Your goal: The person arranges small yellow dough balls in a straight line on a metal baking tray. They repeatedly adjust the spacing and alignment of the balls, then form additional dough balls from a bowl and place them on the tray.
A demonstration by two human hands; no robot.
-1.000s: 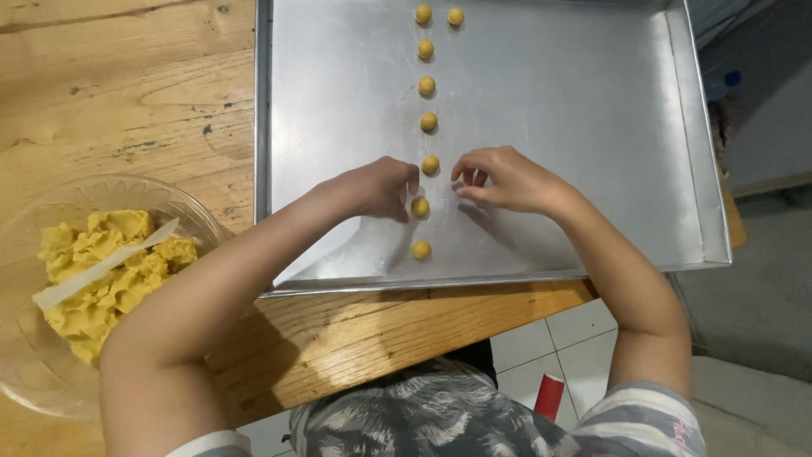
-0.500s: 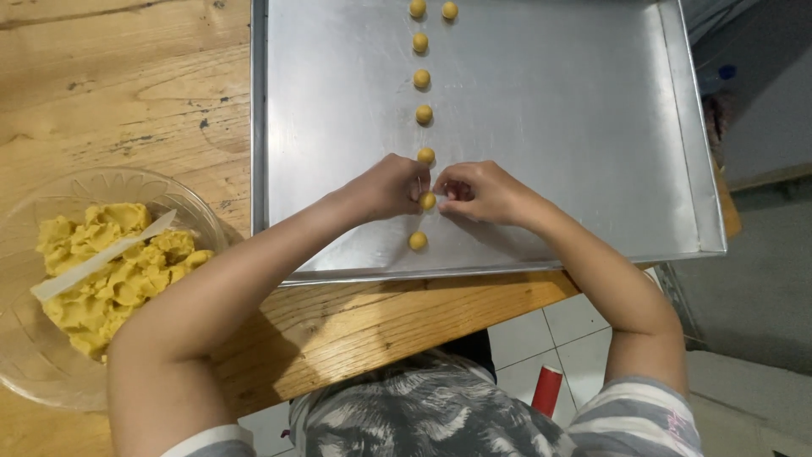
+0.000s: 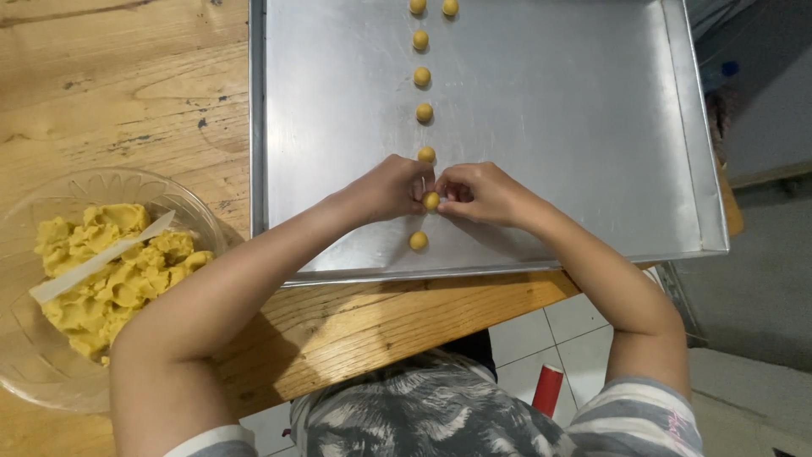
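Over the tray: we see both hands meet on one small dough ball (image 3: 431, 200).
Left hand (image 3: 389, 188): we see its fingertips pinching the ball's left side.
Right hand (image 3: 478, 190): pinching the same ball from the right.
Ball's place: on the metal baking tray (image 3: 575, 135), in our line of dough balls (image 3: 423, 76), between two neighbours.
Glass bowl (image 3: 34, 364): on the wooden table (image 3: 110, 85), well left, with yellow dough (image 3: 110, 279) and a white spatula (image 3: 97, 258).

Even indoor light, sharp focus, soft glare on the metal tray (image 3: 592, 127).
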